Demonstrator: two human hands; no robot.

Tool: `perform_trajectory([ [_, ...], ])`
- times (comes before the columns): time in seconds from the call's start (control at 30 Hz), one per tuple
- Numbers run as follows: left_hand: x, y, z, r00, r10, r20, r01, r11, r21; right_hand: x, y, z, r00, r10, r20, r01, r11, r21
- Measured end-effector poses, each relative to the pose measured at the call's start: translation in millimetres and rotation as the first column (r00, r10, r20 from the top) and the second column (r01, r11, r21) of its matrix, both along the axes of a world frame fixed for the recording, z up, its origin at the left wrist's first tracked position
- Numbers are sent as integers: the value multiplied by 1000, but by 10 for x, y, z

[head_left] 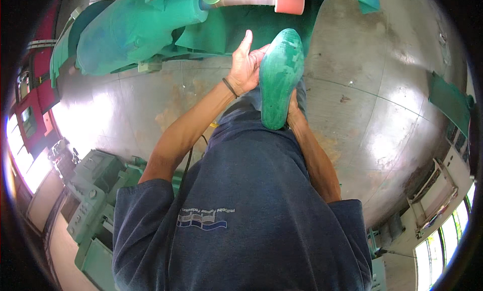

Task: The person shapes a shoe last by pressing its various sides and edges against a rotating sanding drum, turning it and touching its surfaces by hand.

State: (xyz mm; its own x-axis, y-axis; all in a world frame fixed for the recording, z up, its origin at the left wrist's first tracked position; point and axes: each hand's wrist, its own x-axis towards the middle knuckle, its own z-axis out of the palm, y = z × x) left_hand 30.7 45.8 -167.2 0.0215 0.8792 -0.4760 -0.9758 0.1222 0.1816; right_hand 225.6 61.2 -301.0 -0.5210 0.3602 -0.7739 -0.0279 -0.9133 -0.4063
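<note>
A green shoe last [283,74] is held up in front of me, its sole face toward me with pale dusty patches near the toe. My right hand [293,105] grips it from behind at the right edge near the heel, most of its fingers hidden. On the other side my left hand [246,68] has its thumb raised and its fingers stretched out against the last's left edge; the fingertips are partly hidden. Just beyond the toe sits a green machine [143,31] with a red sanding drum [290,1] on a pale shaft.
Grey tiled floor [347,120] lies around me. Another pale green machine [93,190] stands behind at the left. A green panel [450,103] is at the far right, with a beige machine [427,195] behind it. A dark cable [187,162] hangs at my left side.
</note>
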Motion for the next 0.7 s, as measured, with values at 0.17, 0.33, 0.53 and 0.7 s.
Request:
perform_trajectory([
  [0.17,49,84,-2,919,-33,-394,-24,990,-139,77,252,374,982,168,89,-171,985,28],
  [0.33,159,165,186,967,74,-245,-100,990,-95,427,860,1607,837,477,268,-547,745,381],
  [0.53,310,280,381,979,195,-65,-194,981,30,420,1437,2511,651,638,410,-748,450,487],
  [0.7,273,279,302,976,191,105,-202,975,95,407,1211,2330,896,444,5,-444,895,38],
])
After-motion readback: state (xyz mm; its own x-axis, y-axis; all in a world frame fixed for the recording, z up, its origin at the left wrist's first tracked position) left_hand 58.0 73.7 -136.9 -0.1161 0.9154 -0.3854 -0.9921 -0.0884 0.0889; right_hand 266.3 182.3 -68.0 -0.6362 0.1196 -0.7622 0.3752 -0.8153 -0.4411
